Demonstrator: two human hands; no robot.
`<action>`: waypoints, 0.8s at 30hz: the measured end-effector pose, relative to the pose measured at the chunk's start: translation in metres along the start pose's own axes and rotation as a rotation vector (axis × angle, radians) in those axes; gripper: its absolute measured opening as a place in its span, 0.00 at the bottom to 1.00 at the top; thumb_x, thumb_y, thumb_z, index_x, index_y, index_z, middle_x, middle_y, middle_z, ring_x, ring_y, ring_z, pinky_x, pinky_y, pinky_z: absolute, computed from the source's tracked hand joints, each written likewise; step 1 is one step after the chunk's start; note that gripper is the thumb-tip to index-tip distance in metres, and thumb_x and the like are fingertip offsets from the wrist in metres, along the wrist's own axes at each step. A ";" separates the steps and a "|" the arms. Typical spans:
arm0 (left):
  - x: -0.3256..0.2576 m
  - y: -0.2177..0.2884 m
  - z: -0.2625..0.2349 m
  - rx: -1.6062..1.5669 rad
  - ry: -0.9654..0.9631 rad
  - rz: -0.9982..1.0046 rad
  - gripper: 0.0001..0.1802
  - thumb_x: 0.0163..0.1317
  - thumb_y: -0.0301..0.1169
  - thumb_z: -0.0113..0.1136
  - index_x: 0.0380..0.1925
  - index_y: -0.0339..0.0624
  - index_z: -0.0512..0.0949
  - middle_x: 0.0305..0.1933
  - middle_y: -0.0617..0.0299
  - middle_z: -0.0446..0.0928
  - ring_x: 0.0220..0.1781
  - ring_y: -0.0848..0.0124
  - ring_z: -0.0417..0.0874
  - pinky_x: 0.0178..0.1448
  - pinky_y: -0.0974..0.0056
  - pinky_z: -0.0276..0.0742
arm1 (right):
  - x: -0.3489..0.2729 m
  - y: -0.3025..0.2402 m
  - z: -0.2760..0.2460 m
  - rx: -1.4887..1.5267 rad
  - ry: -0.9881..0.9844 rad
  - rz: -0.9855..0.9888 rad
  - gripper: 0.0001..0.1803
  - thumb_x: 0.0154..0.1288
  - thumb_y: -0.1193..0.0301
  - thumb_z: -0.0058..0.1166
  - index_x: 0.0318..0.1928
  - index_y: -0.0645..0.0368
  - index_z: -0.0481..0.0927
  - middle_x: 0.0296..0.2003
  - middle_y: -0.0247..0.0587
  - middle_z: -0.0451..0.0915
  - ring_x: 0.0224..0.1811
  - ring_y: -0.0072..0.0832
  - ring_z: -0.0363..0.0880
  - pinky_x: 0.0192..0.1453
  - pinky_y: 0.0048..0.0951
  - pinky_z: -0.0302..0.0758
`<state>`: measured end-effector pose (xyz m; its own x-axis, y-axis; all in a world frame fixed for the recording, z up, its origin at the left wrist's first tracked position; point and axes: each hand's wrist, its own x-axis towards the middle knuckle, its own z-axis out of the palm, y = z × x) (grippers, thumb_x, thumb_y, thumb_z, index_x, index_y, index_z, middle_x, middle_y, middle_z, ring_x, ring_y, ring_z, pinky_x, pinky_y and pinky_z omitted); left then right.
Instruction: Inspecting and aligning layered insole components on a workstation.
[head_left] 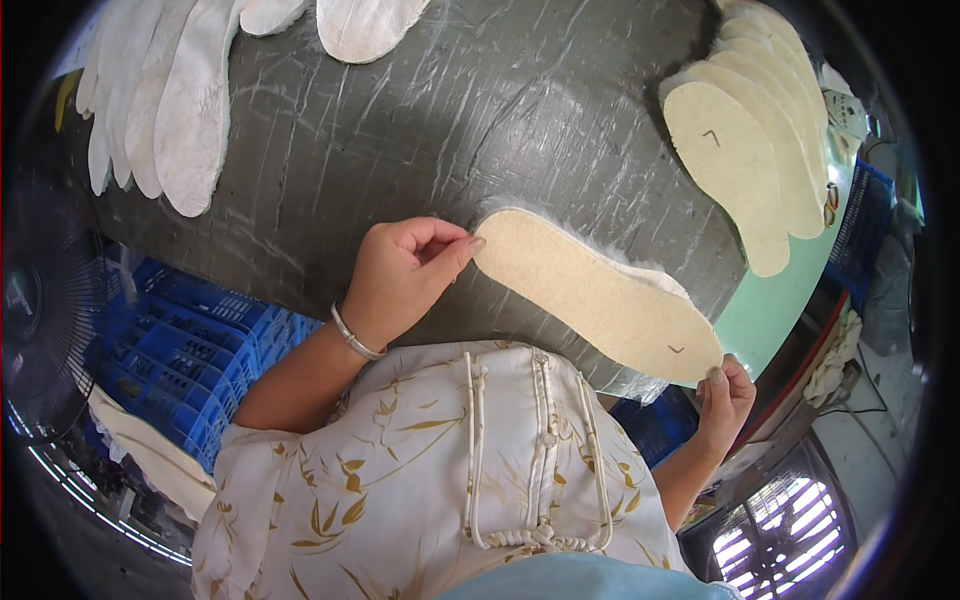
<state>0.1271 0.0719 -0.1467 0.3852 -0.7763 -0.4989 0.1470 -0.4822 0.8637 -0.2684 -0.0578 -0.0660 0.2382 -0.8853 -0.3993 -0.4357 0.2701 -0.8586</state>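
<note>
Clock: centred on the held insole, 12 at top of view.
Cream insole (600, 295): at centre, slanted from 10 down to 4, above the grey tabletop (440, 130); dark angular mark near its 4 o'clock end.
Left hand (410, 275): at 9, thumb and finger pinching the near tip. Grip is only on the rim; a light pinch could let it slip.
Right hand (725, 402): at 4, thumb on top, pinching the other end. Pulling against the left could stretch or curl the piece.
White fuzzy edge: shows from 11 to 2. Can't tell if bonded backing or a second layer; if loose, uneven pinches could shear it out of line.
Clear film (650, 390): crumpled at 5, just beside the insole; could snag.
Insole fan (715, 120): overlapped at 1, partly over the green surface (770, 300). A knock from the right arm could slide it.
White pieces (190, 130): at 10, ends past the table edge; a brush from the left elbow could drop some.
</note>
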 end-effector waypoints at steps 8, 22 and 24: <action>0.001 0.001 0.002 0.003 0.023 -0.053 0.07 0.60 0.26 0.68 0.33 0.32 0.84 0.22 0.65 0.80 0.19 0.85 0.73 0.20 0.77 0.63 | 0.002 -0.005 0.006 0.028 -0.046 0.002 0.08 0.64 0.73 0.59 0.34 0.67 0.80 0.30 0.34 0.73 0.28 0.19 0.69 0.33 0.21 0.66; 0.002 0.009 0.003 0.113 0.081 -0.206 0.09 0.62 0.27 0.67 0.37 0.30 0.83 0.20 0.64 0.77 0.14 0.85 0.67 0.15 0.77 0.57 | 0.010 0.015 0.016 0.208 0.058 0.122 0.07 0.66 0.76 0.60 0.39 0.69 0.82 0.44 0.42 0.83 0.41 0.21 0.78 0.47 0.24 0.75; 0.001 0.009 0.003 0.102 0.086 -0.230 0.09 0.62 0.28 0.67 0.37 0.30 0.83 0.20 0.64 0.77 0.14 0.85 0.67 0.15 0.77 0.57 | 0.013 0.019 0.018 0.226 0.080 0.134 0.07 0.66 0.75 0.60 0.40 0.68 0.82 0.43 0.41 0.84 0.37 0.19 0.77 0.43 0.22 0.74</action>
<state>0.1263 0.0650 -0.1394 0.4291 -0.6066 -0.6693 0.1489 -0.6833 0.7148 -0.2581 -0.0577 -0.0936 0.1184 -0.8608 -0.4950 -0.2515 0.4563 -0.8535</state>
